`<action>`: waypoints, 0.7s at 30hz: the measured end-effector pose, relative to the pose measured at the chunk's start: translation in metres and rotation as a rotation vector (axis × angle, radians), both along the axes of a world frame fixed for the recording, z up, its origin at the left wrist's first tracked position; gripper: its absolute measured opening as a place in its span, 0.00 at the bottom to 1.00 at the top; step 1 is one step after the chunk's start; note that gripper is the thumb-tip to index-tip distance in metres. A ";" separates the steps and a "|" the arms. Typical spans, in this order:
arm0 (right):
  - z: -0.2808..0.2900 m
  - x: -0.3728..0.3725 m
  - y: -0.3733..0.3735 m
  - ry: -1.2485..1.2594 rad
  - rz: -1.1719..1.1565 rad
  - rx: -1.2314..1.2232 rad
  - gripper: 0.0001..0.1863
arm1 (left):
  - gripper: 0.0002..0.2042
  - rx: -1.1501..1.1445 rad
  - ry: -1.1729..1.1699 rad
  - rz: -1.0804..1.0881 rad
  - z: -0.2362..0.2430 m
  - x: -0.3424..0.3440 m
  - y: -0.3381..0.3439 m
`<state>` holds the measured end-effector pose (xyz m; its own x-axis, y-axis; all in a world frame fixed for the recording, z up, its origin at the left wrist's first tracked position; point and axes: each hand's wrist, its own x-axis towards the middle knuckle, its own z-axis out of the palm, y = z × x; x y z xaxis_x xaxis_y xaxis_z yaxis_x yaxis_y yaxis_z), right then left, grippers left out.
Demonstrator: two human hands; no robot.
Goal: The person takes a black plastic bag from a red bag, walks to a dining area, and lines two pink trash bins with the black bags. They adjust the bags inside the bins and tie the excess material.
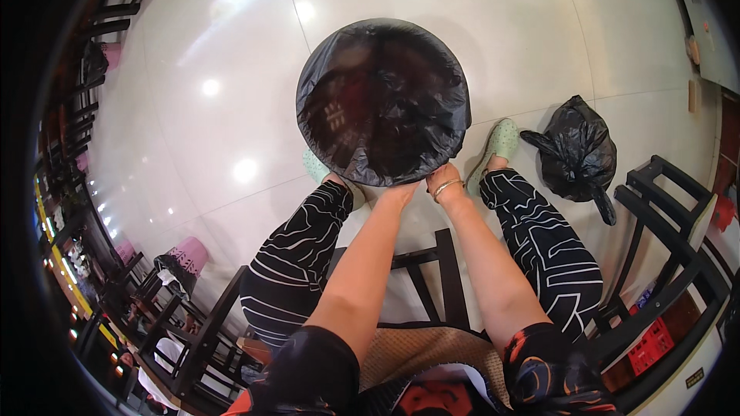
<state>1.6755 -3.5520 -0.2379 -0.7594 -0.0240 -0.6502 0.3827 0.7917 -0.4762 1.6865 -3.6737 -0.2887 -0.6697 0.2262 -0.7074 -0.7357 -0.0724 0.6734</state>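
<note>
Between my feet is a round bin-shaped container dressed in a black plastic bin bag [385, 127], its folded-down edge wrapped around the rim. Both my arms reach forward to its near side. My right hand [444, 177], with a gold bangle at the wrist, has its fingers curled against the bag's lower edge, gripping it. Close beside it, my left hand [402, 191] reaches under the near rim. The bag hides its fingers, so their pose does not show.
A knotted, filled black rubbish bag [578, 150] rests on the tiled floor beyond my right foot. Black chairs [671, 223] stand at the right, near a red crate [650, 345]. More chairs and a pink bin [187, 256] with a black liner line the left side.
</note>
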 end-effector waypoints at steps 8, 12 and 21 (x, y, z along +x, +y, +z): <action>0.011 -0.021 0.031 -0.746 -0.853 -1.314 0.07 | 0.15 0.242 -0.268 -0.004 0.022 -0.048 0.014; 0.003 -0.007 0.027 -0.674 -1.275 -1.938 0.10 | 0.12 0.522 -0.332 0.152 0.021 -0.053 0.010; 0.021 -0.013 -0.004 -0.090 -1.749 -1.288 0.05 | 0.28 -0.234 -0.123 0.234 0.037 -0.028 0.038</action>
